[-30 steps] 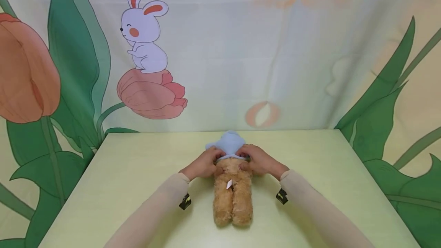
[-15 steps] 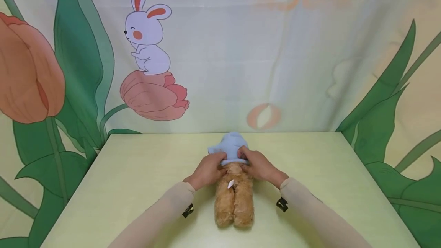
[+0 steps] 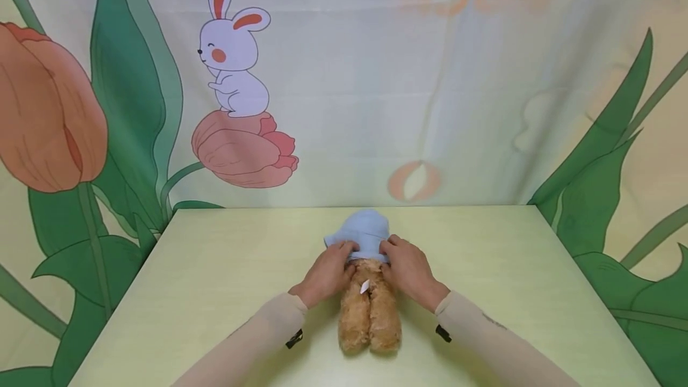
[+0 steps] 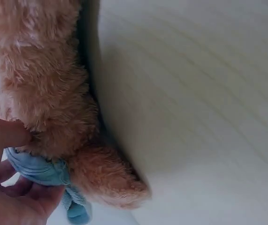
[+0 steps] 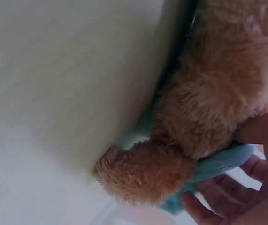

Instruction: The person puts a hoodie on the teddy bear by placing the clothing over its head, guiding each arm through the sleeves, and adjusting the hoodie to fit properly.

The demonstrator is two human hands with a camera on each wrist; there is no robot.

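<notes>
Toy (image 3: 378, 294) lies on the table (image 3: 242, 243), long axis running twelve to six, legs (image 3: 355, 324) toward six from the grip; the left hand (image 3: 326, 270), at nine o'clock, and right hand (image 3: 412, 269), at three, pinch its cloth (image 3: 366, 235), neither plainly nearer.

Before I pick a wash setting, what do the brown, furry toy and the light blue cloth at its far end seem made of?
The brown, furry toy looks like soft, matte plush, probably synthetic: fine strands clump in tufts. The light blue cloth seems a thin, matte fabric, perhaps knit, since its edge folds softly; the exact fibre can't be told.
</notes>
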